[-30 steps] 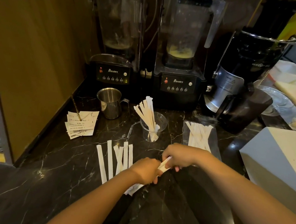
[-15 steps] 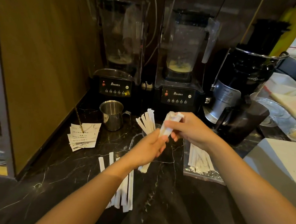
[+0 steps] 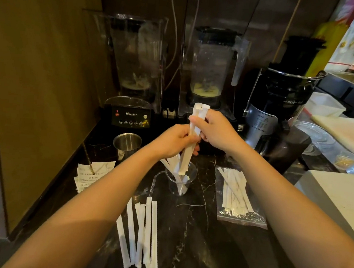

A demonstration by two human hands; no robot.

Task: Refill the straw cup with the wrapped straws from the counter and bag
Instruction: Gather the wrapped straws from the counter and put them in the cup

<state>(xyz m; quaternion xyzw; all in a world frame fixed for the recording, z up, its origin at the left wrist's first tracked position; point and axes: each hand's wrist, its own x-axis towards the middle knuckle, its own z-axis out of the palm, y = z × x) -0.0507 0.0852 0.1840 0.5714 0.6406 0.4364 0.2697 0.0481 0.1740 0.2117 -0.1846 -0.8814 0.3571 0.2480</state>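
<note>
A clear plastic straw cup (image 3: 180, 185) stands on the black marble counter with several wrapped straws leaning in it. Both hands hold a small bundle of white wrapped straws (image 3: 188, 154) upright above the cup, its lower end at the rim. My left hand (image 3: 174, 141) grips the bundle's middle. My right hand (image 3: 214, 130) pinches its upper part, with the wrapper tops sticking out above the fingers. Several more wrapped straws (image 3: 140, 232) lie loose on the counter in front. A clear zip bag (image 3: 238, 196) of wrapped straws lies to the right of the cup.
Two blenders (image 3: 131, 114) stand at the back, with a black juicer (image 3: 281, 109) to their right. A steel pitcher (image 3: 127, 143) and a stack of receipts (image 3: 90, 175) sit on the left. A white box (image 3: 343, 197) fills the right edge. A wooden wall bounds the left side.
Both hands picked the bundle up from the counter, raised it and turned it upright. Its lower end has now come down to the cup's rim.
</note>
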